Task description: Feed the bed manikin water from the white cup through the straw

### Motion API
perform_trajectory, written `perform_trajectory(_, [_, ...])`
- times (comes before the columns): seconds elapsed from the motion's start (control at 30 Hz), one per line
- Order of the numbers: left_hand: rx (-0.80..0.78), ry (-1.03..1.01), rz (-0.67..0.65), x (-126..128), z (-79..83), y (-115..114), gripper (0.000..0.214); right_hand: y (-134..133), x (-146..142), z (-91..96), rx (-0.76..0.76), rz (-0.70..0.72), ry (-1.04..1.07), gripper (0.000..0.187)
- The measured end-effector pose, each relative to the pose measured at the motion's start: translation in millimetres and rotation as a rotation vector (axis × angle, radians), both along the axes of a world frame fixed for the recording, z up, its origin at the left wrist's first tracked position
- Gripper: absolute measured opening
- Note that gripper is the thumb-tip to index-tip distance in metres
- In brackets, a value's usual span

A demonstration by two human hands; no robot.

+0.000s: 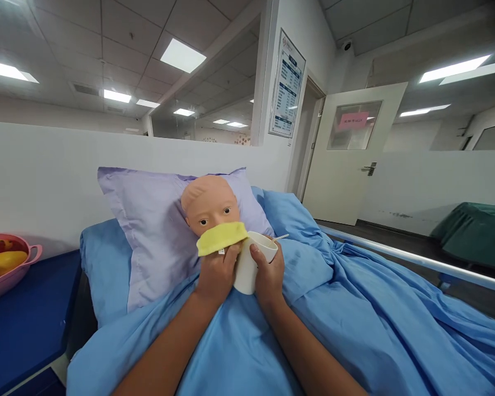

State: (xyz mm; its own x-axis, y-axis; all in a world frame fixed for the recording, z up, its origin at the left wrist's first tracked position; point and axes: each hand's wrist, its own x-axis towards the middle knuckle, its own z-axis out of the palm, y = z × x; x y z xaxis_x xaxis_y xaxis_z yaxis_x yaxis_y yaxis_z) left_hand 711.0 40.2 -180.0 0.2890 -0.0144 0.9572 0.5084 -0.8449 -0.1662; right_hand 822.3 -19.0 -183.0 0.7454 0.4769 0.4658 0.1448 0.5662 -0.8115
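Yel. cloth (221, 238), held up, wht. cup (245, 270) beside, sl. tilted

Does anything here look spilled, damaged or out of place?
Dark smudges low on the white wall, right of the open cream door, stand out against the wall's pale surface. No spill shows around the white cylindrical cup.

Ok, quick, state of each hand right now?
Left hand: closed, holding the yellow cloth at the mannequin's lower face.
Right hand: closed, holding the white cup.

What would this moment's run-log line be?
left hand: holding yellow cloth | right hand: holding white cup | mannequin head: on lilac pillow, lower face hidden by cloth
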Motion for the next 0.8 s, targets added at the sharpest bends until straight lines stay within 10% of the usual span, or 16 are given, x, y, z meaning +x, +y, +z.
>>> perform_trajectory(0.23, [-0.188,0.016,-0.087,-14.3,-29.8,-6.6,0.041,0.3,1.5,-1.9,-0.022,0.008,0.003,0.052])
perform_trajectory(0.57, [0.006,0.017,-0.043,-7.1,11.9,-5.1,0.035,-2.5,-2.0,2.7,-0.010,0.035,0.013,0.054])
perform_trajectory(0.8, [-0.039,0.033,-0.063,-14.2,-17.9,-1.5,0.036,-1.9,-2.4,2.7,-0.015,0.055,0.043,0.054])
